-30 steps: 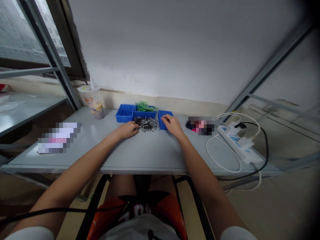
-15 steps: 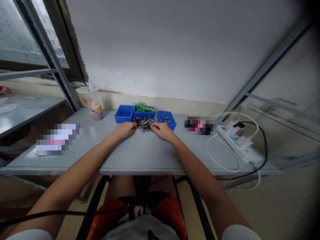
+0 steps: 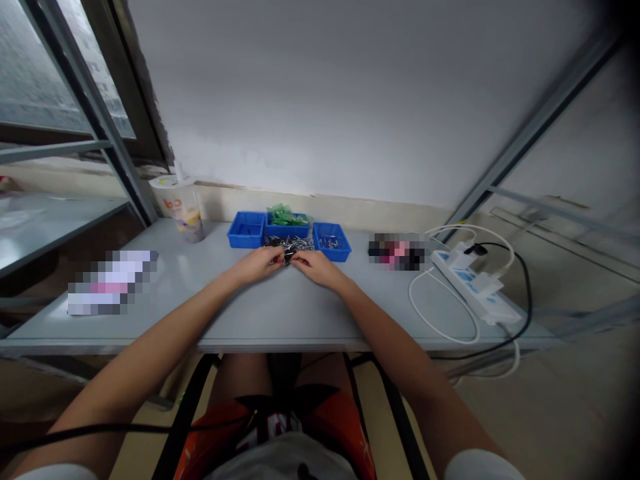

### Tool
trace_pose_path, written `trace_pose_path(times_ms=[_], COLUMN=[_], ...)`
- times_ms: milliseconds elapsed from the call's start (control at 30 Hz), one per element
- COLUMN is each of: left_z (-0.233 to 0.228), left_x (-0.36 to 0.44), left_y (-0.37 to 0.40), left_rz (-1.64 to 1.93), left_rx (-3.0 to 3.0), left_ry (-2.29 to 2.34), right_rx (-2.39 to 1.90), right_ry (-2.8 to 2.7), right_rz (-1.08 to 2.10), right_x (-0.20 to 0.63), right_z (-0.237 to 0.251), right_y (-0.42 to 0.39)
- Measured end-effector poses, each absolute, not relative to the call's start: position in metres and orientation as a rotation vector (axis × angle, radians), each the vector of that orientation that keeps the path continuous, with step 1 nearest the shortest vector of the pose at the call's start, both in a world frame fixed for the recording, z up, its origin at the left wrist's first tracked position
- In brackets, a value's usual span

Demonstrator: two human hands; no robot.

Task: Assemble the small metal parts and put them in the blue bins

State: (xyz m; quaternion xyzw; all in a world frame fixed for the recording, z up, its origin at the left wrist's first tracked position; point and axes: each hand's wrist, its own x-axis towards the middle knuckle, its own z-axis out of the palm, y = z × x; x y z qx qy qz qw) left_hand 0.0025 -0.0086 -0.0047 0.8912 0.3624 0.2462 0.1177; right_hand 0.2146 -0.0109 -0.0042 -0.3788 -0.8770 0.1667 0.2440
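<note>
A heap of small dark and silvery metal pieces, like screws (image 3: pixel 300 244), lies on the grey table (image 3: pixel 280 313). At its near edge my left hand (image 3: pixel 263 262) is closed, fingertips pressed together. My right hand (image 3: pixel 316 265) is closed too, its fingertips almost meeting the left ones. Whatever sits between the fingers is too small to make out. Behind the heap stands a blue tray (image 3: pixel 289 231) with green plastic packets (image 3: pixel 283 215) in it. A second blue tray (image 3: pixel 246 241) is to the left, and a third tray (image 3: pixel 331 254), holding small metal pieces, is to the right.
A lidded drink cup (image 3: pixel 183 210) stands at the back left. In front of it lies a blurred-out flat object (image 3: pixel 113 283). To the right are another blurred-out object (image 3: pixel 397 253) and a white power strip (image 3: pixel 477 290) with looping cables.
Both hands have come inward and slightly nearer to me, from the two sides of the heap to its front edge, with fingertips now close together.
</note>
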Motion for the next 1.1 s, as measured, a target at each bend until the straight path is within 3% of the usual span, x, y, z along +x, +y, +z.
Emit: trace_pose_path(times_ms=[1100], left_z=[-0.0016], left_x=[-0.0029], left_y=[-0.0055], left_rz=[0.707], left_rx=[2.623], left_ry=[1.048], right_rx=[-1.071], right_ry=[-2.299], right_rz=[0.505], right_x=[0.2196], right_z=[-0.0022], right_y=[-0.0100])
